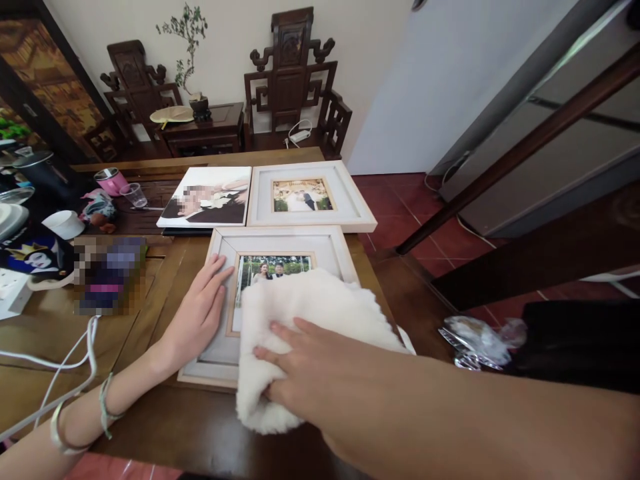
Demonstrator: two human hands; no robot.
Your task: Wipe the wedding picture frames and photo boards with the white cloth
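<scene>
The right hand (300, 360) lies flat on a white fluffy cloth (310, 333), fingers spread and pressing it down; the grip is not closed round the cloth, only palm and fingers bearing on it. The cloth covers the near right part of a white framed photo (280, 243) that lies flat on the wooden counter (165, 433), close to the near edge. The left hand (200, 313) rests open and flat on the frame's left border, fingers pointing away, holding nothing, only steadying the frame. Two bracelets (80, 420) sit on that wrist.

Judged from this, the step in hand is wiping the frame's face with the cloth while the other hand keeps it from sliding. The upper strip of the picture and the far border are uncovered, so the next move seems to call for sweeping the cloth away over that part, with the left hand staying firm and clear of its path.

Left of the frame a white cable (75, 360) trails over the counter. Beyond the frame lie an unframed print (207, 197) and, touching it on the right, a second white frame (310, 197). Farther left stand a pink cup (111, 181) and a clear cup (134, 195). At the far wall are two carved chairs (293, 87) with a small plant (187, 53) between them.
</scene>
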